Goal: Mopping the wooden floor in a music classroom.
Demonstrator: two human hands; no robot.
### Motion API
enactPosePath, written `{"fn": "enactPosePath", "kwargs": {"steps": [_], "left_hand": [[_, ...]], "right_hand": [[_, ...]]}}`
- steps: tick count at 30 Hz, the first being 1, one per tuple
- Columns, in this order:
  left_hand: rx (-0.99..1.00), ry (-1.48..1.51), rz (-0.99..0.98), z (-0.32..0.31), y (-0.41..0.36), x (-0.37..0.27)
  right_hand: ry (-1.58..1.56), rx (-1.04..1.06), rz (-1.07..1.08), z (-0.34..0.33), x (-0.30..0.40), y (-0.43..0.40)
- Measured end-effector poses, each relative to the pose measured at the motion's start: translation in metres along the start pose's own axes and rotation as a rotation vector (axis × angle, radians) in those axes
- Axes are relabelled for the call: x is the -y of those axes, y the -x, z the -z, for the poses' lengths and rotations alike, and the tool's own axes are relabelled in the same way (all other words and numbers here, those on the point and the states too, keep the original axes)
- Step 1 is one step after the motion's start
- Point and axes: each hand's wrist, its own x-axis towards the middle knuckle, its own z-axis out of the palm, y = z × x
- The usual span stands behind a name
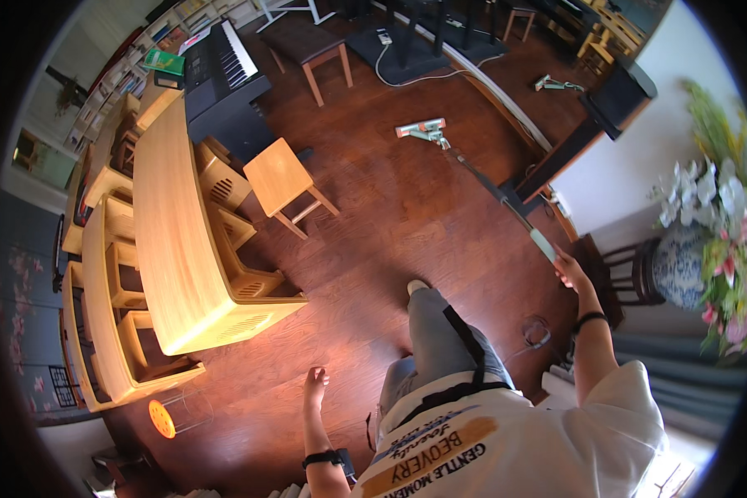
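Note:
My right hand (568, 269) is closed around the pale green grip of a sponge mop (503, 198), whose pole runs up and to the left across the brown wood floor (373, 249). The mop head (422, 129), pale green with orange-pink parts, lies on the floor at upper centre, right of a small wooden stool (279, 177). My left hand (315, 381) hangs over the floor at lower centre, its fingers curled; it touches no object that I can see. Black bands are on both wrists.
Long wooden desks (180, 249) fill the left side, near a keyboard (221, 68) and a padded bench (302, 40). A white cable (404, 81) lies by the mirror's base. At right stand a dark speaker-like stand (619, 96) and a flower vase (678, 264); a coiled cable (535, 333) is near my right leg.

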Motion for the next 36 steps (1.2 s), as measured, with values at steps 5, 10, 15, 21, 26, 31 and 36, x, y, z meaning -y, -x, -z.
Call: {"fn": "enactPosePath", "kwargs": {"steps": [5,10,15,21,26,31,36], "left_hand": [[0.023,-0.32,-0.077,-0.02,-0.032,0.076],[0.369,-0.47,-0.023,-0.048,-0.043,0.112],[0.636,-0.751,-0.156,-0.104,-0.004,0.013],[0.364,-0.731,-0.412,-0.084,-0.008,-0.028],[0.38,-0.686,-0.285,-0.064,-0.04,-0.03],[0.242,-0.699,-0.171,-0.003,-0.075,0.034],[0.359,-0.439,0.486,-0.018,-0.055,0.002]], "right_hand": [[-0.109,-0.002,-0.236,-0.023,-0.142,0.162],[-0.283,-0.001,-0.477,-0.088,-0.295,0.28],[-0.473,-0.209,-0.617,-0.168,-0.393,0.37],[-0.25,-0.231,-0.769,-0.246,-0.399,0.355],[-0.259,-0.182,-0.947,-0.241,-0.369,0.293],[-0.436,0.028,-0.793,-0.192,-0.283,0.179],[-0.172,-0.219,-0.465,-0.152,-0.176,0.032]]}}
